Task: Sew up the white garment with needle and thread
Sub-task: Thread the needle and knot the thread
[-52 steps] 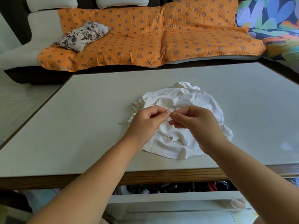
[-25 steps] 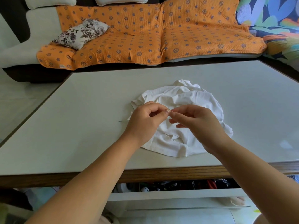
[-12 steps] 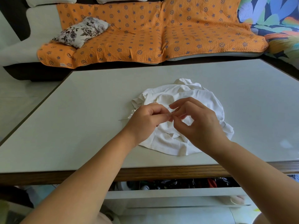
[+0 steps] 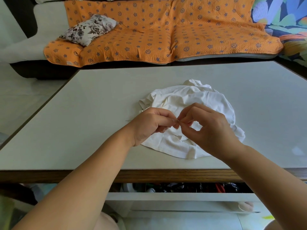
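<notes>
The white garment (image 4: 191, 100) is lying crumpled on the table (image 4: 83, 113) directly under both hands. The left hand (image 4: 149, 125) and right hand (image 4: 212, 130) are meeting fingertip to fingertip above it, seemingly pinching needle and thread too fine to see, with a dark strand (image 4: 128, 120) trailing leftward.

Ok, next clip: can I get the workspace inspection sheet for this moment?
Surface: pale table, wooden front edge.
Job's things: white garment crumpled, mid-table; thin dark line beside the left hand, needle or thread, cannot tell.
Clutter: open drawer under the table, mixed small items.
Grippers: left hand and right hand pinch fingertip to fingertip over the garment; what they pinch is too small to see.
Cables: nothing seen.
Surroundings: sofa under an orange cover, floral cushion on it.
</notes>
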